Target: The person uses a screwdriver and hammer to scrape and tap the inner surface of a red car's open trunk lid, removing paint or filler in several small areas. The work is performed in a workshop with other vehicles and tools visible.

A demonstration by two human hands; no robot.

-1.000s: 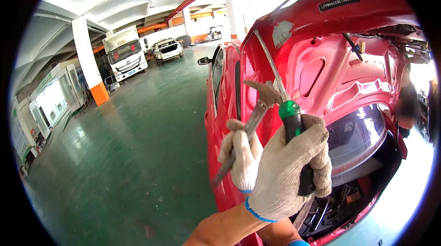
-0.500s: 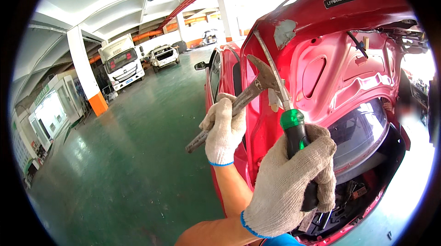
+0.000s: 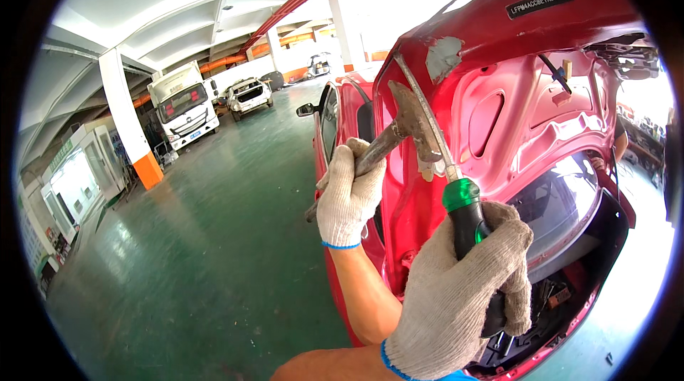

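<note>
My left hand [image 3: 349, 199], in a knitted glove, grips the handle of a worn steel hammer [image 3: 379, 147]. Its head is beside the metal shaft of a long screwdriver [image 3: 462, 197]; whether they touch I cannot tell. My gloved right hand [image 3: 459, 299] is wrapped round the screwdriver's black and green handle. The shaft slants up to the edge of the raised red lid [image 3: 520, 35], near a grey bare patch [image 3: 443, 59] in its paint. The exact contact at the tip is too small to tell.
The red car [image 3: 329, 132] has a dark open compartment [image 3: 556, 287] with tools below the lid. Part of another person [image 3: 620, 140] shows at right. A white truck [image 3: 182, 107], a damaged white car [image 3: 248, 102] and a pillar [image 3: 121, 114] stand on the green floor [image 3: 178, 253].
My left hand and the hammer have risen over the last second, bringing the hammer head higher along the screwdriver shaft. My right hand has shifted slightly right and down in the view.
</note>
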